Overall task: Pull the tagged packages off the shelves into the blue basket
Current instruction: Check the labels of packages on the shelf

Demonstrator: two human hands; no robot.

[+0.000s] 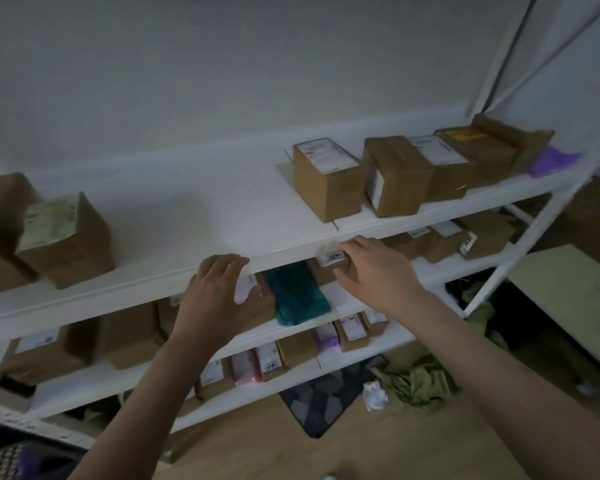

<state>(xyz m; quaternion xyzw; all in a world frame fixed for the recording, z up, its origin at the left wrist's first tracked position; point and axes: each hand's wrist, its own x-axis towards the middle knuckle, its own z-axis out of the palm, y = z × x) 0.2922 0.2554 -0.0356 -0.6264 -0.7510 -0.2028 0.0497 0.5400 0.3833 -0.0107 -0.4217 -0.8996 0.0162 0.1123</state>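
White shelves (pixel 187 216); right hand (pixel 371 268) grips box (pixel 329 271), label unreadable.

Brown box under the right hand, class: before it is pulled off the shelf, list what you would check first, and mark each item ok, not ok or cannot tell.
1. Right hand on the brown box: ok, fingers curl round its front.
2. Tag on the box: ok, a white label shows on top.
3. Left hand free: ok, open at the shelf edge.
4. Teal package clear of the box: not ok, it lies right beside it.
5. Blue basket within reach: cannot tell, none in view.
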